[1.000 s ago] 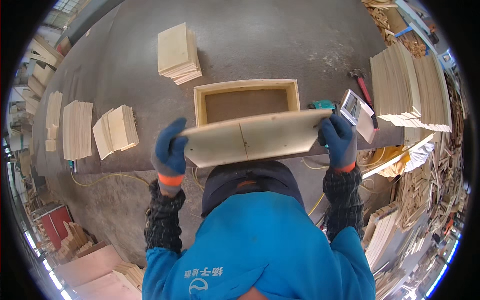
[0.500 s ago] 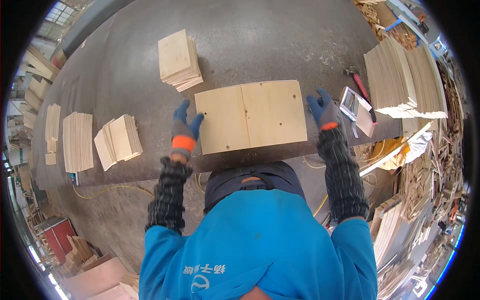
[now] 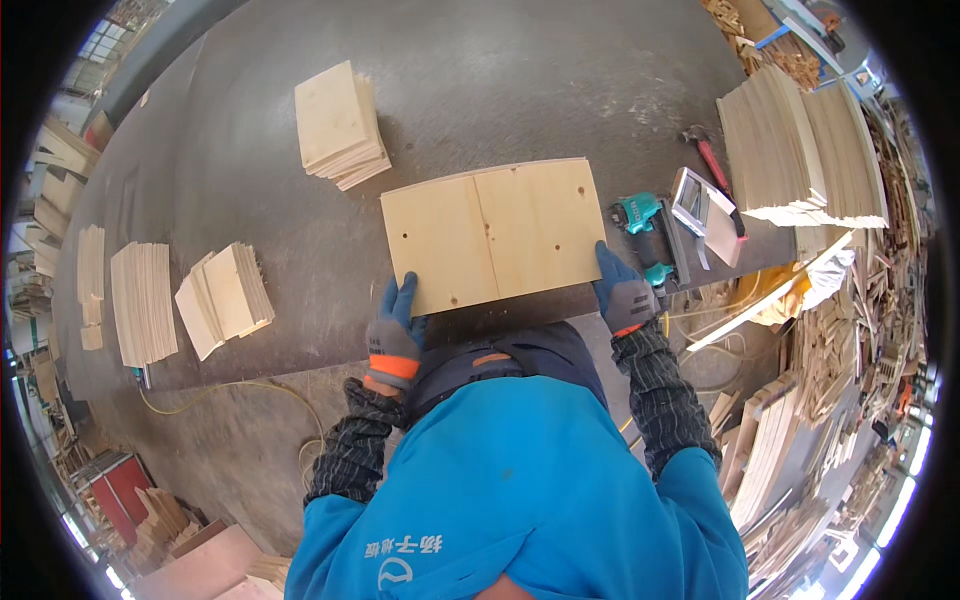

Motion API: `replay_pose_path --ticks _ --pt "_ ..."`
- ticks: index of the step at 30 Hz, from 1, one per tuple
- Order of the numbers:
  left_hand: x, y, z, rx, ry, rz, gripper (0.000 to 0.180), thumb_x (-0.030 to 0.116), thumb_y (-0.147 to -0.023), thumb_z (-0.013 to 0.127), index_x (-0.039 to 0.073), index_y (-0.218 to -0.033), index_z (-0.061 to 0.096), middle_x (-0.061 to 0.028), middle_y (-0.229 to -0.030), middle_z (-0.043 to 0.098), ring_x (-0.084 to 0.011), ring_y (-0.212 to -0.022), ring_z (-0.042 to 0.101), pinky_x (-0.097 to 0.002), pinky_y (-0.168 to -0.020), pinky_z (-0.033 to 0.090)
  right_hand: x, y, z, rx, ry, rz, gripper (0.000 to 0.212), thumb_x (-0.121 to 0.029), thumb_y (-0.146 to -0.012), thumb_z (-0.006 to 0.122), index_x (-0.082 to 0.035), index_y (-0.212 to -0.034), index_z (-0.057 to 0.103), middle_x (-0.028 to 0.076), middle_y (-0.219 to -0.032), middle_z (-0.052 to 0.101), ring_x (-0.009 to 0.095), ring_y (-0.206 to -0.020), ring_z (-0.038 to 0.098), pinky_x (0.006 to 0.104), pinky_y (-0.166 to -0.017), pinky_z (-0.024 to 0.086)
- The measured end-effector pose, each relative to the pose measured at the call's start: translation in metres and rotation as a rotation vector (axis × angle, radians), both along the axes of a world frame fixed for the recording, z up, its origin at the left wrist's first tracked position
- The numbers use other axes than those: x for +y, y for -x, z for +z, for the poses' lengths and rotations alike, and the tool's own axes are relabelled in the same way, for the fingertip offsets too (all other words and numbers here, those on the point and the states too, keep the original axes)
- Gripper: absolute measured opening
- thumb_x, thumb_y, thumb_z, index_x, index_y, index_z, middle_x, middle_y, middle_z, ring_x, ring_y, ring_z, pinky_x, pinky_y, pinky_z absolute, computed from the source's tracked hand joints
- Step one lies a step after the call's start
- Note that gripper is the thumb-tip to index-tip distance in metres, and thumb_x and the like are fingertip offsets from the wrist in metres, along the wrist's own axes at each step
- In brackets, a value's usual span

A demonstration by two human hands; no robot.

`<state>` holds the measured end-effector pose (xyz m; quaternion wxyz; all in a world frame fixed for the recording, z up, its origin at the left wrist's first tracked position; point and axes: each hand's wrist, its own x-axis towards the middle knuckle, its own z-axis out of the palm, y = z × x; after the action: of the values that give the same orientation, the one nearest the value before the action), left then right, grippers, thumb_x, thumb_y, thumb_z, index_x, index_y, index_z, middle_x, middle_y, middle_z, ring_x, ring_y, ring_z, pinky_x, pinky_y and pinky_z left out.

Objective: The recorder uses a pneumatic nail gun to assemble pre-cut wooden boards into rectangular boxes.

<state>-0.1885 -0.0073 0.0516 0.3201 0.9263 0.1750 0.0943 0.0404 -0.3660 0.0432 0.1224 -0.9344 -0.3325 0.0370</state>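
Observation:
In front of me on the table lies a pale wooden panel (image 3: 535, 225), with a seam across its middle and several dark knots. My left hand (image 3: 397, 325), in a blue and grey glove with an orange cuff, is closed on its near left corner. At the near right corner, my right hand (image 3: 622, 285) grips the panel's edge in a matching glove. The undersides of the fingers are hidden. Just right of the panel a teal nail gun (image 3: 640, 212) rests on the table, apart from my right hand.
A stack of small boards (image 3: 335, 120) stands beyond the panel, and more thin-board stacks (image 3: 145, 305) are at left. To the right are a red-handled hammer (image 3: 712, 165), an open box of metal strips (image 3: 692, 200) and tall board stacks (image 3: 775, 150). A yellow hose (image 3: 250, 385) hangs below the table edge.
Both hands have come from beside the panel, where they were apart from it, toward me onto its near corners. The nail gun, hidden before by my right arm, now shows.

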Motion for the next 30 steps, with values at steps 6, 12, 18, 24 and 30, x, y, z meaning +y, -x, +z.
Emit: replay_pose_path --ticks 6,12,18,24,30 --pt "-0.004 0.004 -0.001 -0.123 0.108 0.065 0.060 0.003 -0.096 0.074 0.008 -0.154 0.061 -0.0248 -0.155 0.059 -0.0428 -0.135 0.065 -0.0431 -0.108 0.057 0.003 0.000 0.008 -0.051 0.019 0.020 0.064 -0.023 -0.099 0.071 -0.012 -0.159 0.052 0.025 -0.138 0.070 0.041 -0.108 0.075 0.0510 -0.092 0.061" --pt "0.000 0.005 -0.012 -0.216 -0.101 0.048 0.052 0.015 -0.099 0.075 0.011 -0.149 0.065 -0.0220 -0.155 0.060 -0.0430 -0.123 0.072 -0.0449 -0.098 0.061 0.001 -0.004 0.006 -0.080 -0.031 0.017 0.063 -0.022 -0.097 0.072 -0.014 -0.157 0.055 0.024 -0.137 0.071 0.041 -0.110 0.075 0.0501 -0.092 0.062" --pt "0.011 -0.004 -0.007 -0.124 0.061 0.013 0.060 0.009 -0.095 0.080 0.012 -0.152 0.063 -0.0227 -0.161 0.055 -0.0420 -0.137 0.064 -0.0428 -0.102 0.060 0.002 -0.015 0.008 0.103 -0.169 0.024 0.061 -0.018 -0.099 0.071 -0.012 -0.157 0.054 0.024 -0.143 0.067 0.043 -0.116 0.072 0.0496 -0.098 0.061" --pt "0.019 0.003 0.009 -0.026 0.673 0.003 0.068 0.005 -0.091 0.082 0.007 -0.154 0.059 -0.0222 -0.165 0.051 -0.0408 -0.148 0.054 -0.0460 -0.116 0.053 -0.002 -0.016 0.015 0.179 -0.106 0.029 0.061 -0.018 -0.099 0.073 -0.006 -0.157 0.055 0.026 -0.146 0.064 0.044 -0.130 0.065 0.0488 -0.109 0.055" --pt "0.015 0.003 -0.010 -0.086 0.123 -0.060 0.059 0.007 -0.095 0.078 0.003 -0.151 0.059 -0.0248 -0.162 0.053 -0.0421 -0.144 0.058 -0.0436 -0.109 0.058 -0.003 -0.020 0.026 0.278 -0.148 0.032 0.064 -0.020 -0.100 0.075 -0.007 -0.159 0.053 0.024 -0.150 0.064 0.038 -0.130 0.068 0.0462 -0.107 0.056"
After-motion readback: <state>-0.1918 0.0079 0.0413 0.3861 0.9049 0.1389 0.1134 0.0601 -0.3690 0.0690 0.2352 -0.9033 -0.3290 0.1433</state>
